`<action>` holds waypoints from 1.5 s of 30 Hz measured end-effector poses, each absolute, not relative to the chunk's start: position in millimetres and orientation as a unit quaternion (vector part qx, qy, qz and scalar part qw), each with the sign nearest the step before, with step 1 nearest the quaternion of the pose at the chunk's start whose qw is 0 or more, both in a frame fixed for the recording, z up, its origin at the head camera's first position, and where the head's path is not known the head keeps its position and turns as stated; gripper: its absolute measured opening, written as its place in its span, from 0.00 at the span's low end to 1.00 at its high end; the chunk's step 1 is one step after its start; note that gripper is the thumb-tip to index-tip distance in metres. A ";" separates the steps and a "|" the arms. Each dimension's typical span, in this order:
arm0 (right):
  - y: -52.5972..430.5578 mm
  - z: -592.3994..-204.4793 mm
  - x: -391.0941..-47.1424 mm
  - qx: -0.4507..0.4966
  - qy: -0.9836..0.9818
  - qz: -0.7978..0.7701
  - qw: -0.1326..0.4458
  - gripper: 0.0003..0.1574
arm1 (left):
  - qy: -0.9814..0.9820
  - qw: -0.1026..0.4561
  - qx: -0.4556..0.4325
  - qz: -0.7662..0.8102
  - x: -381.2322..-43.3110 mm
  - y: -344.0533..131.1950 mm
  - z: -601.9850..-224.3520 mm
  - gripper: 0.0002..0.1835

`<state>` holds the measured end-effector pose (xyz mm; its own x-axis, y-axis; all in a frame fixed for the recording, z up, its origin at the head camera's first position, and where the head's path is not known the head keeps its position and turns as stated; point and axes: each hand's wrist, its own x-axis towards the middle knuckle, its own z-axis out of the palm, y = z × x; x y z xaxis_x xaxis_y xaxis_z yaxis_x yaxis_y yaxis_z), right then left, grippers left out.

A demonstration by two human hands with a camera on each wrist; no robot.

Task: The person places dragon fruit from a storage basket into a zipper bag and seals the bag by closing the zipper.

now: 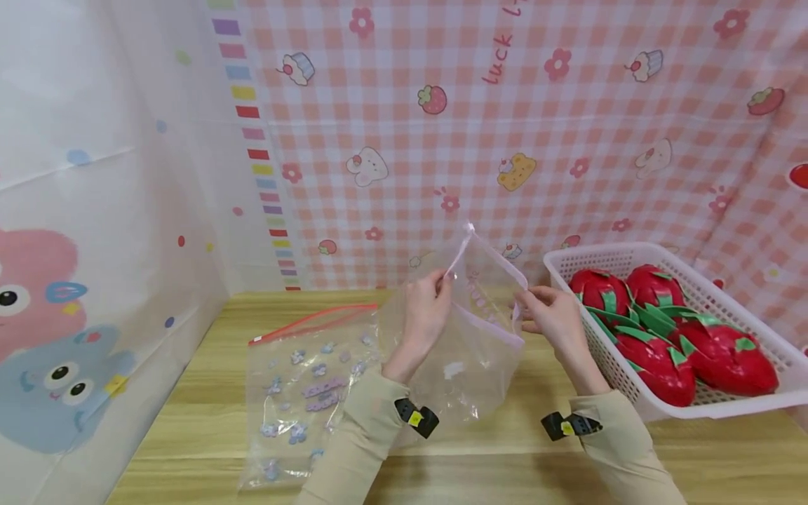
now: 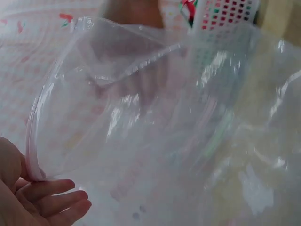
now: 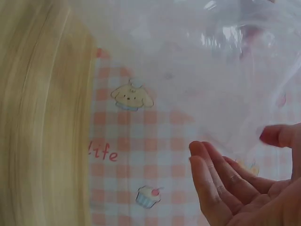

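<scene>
The bag (image 1: 482, 368), clear with a lilac rim, is held up in front of the person, over the middle of the table (image 1: 183, 421), its mouth spread into a rough diamond. I cannot tell whether its base rests on the wood. The left hand (image 1: 424, 308) pinches the rim on its near left side between thumb and fingers. The right hand (image 1: 558, 322) is at the rim's right corner, thumb and fingers well apart; whether they touch the film there, I cannot tell.

Just to the left lies a second bag, the red-zip bag (image 1: 284, 386), flat on the table and printed with small bluish and purple figures. The left sleeve (image 1: 353, 442) crosses over its right part.

On the right, near the right hand, stands a white basket (image 1: 745, 405) holding red fruits (image 1: 726, 361) with green leaves. Each wrist carries a small black camera (image 1: 416, 419). Behind the table hangs a pink checked cloth (image 1: 398, 126) with cakes and strawberries.
</scene>
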<state>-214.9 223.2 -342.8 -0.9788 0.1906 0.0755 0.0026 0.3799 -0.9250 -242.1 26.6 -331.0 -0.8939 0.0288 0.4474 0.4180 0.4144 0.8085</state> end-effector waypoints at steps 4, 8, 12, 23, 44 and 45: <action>214.7 -344.7 -217.1 -0.052 -0.845 0.524 0.091 0.29 | -0.820 0.187 -0.147 -0.521 -239.4 35.1 -337.1 0.13; 212.1 -350.7 -216.9 -0.059 -0.849 0.518 0.086 0.24 | -0.828 0.181 -0.136 -0.514 -237.5 38.0 -341.3 0.14; 209.4 -357.9 -217.7 -0.044 -0.837 0.540 0.074 0.25 | -0.850 0.180 -0.139 -0.475 -237.0 40.9 -345.3 0.14; 244.5 -387.4 -219.6 -0.123 -0.854 0.500 0.069 0.26 | -0.879 0.222 -0.137 -0.399 -246.8 16.4 -361.3 0.13; 247.3 -367.8 -201.4 0.008 -0.915 0.391 0.101 0.23 | -0.830 0.229 -0.208 -0.464 -253.8 29.9 -379.6 0.13; 249.2 -360.9 -198.7 0.020 -0.921 0.374 0.107 0.23 | -0.828 0.230 -0.209 -0.466 -253.5 30.1 -379.5 0.13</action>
